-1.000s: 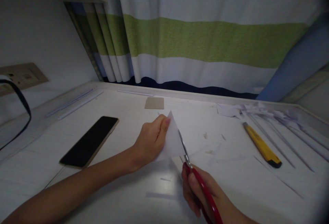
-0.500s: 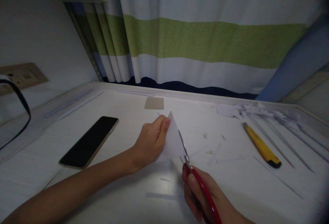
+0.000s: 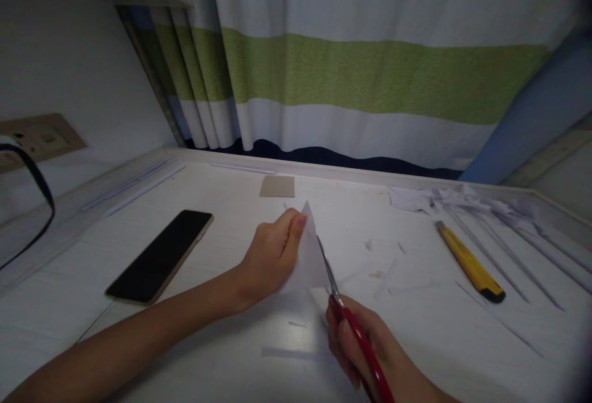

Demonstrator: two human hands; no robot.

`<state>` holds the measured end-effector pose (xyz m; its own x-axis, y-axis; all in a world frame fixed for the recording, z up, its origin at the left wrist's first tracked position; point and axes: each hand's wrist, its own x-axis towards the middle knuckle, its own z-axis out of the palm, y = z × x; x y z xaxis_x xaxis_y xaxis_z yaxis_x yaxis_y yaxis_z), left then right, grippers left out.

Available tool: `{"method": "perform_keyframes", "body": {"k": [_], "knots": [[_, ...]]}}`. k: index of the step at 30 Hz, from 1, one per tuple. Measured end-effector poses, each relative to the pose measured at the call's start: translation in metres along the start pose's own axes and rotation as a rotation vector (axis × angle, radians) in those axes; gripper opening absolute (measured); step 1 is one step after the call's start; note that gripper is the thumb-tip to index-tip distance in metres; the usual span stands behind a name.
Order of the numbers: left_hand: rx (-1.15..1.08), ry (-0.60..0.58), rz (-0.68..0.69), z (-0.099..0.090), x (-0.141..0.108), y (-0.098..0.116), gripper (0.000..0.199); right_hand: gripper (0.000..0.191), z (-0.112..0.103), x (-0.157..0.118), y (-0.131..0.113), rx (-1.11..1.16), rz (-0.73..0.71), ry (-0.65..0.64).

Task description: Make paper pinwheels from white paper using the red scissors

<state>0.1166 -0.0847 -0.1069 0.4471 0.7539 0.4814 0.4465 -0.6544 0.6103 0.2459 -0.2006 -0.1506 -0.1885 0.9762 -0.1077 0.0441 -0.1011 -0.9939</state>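
Note:
Near the middle of the view, my left hand (image 3: 272, 255) is closed on a white sheet of paper (image 3: 311, 262), pinched under the thumb with a pointed corner sticking up. My right hand (image 3: 365, 344) is wrapped round the red handles of a pair of scissors (image 3: 370, 354). The metal blades point up and lie along the right edge of the paper, looking nearly closed. A narrow paper strip (image 3: 291, 353) lies on the table below the hands.
A black phone (image 3: 161, 255) lies at the left, a grey square card (image 3: 277, 186) at the back. To the right are a yellow cutter (image 3: 469, 261), paper scraps (image 3: 411, 198), thin paper rods (image 3: 504, 249) and small bits. A curtain (image 3: 370, 76) hangs behind the white table (image 3: 222, 206).
The scissor blades have come together and shifted slightly left against the paper's edge. My right hand has moved a little with them. My left hand keeps its hold.

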Motion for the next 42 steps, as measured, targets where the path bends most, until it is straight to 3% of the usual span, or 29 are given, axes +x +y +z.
{"method": "perform_keyframes", "body": {"k": [25, 36, 42], "knots": [[-0.049, 0.002, 0.024, 0.0009, -0.0019, 0.0005, 0.031, 0.034, -0.0023, -0.0007, -0.0038, 0.008, 0.004, 0.018], [-0.098, -0.037, -0.035, 0.0014, -0.0032, 0.0015, 0.032, 0.033, -0.0017, 0.0004, -0.0087, 0.017, 0.013, 0.039], [-0.077, -0.034, -0.022, 0.0020, -0.0032, 0.0029, 0.032, 0.041, 0.0001, 0.0017, -0.0070, -0.002, 0.079, 0.048]]}}
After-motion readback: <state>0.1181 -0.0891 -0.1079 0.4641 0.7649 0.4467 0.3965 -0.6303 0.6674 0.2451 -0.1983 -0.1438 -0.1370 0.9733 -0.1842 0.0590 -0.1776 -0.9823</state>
